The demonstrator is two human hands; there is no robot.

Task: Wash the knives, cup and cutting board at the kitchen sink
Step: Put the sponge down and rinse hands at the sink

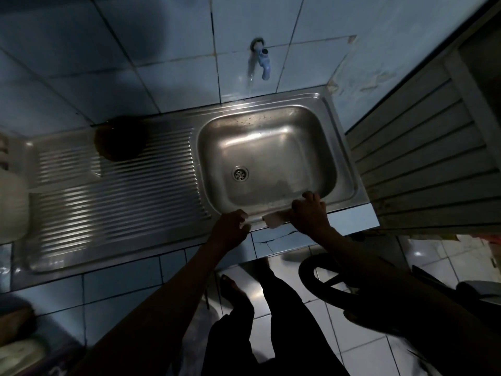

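Stainless drainboard (116, 196) at 9 o'clock, ribbed, carrying only a dark round object (120, 141) at its far edge; too dim to say whether cup, bowl or lid. Pale rounded item (12, 204) at far 9, cut off by frame, unidentifiable. No knives or cutting board visible anywhere; cannot place them. Left hand (230, 227) on the sink's near rim at 6 o'clock, fingers curled loosely against the edge, holding nothing readable. Small pale piece (273, 219), maybe sponge or soap, on the rim just right of it, touching the right hand (309, 215); fingers there bent over the rim into the basin, thumb side on the pale piece, real pinch or plain contact not resolvable. Sink basin (271, 147) at centre looks dry, drain (240, 173) open. Blue tap (264, 59) at 12 o'clock, no stream seen. Risks, judged: very low light makes blade edges hard to see once knives arrive, so cuts likely; pale piece sits on a narrow edge and could drop to the tiled floor; bare foot (233, 289) below counter exposed to anything slipping off wet steel.
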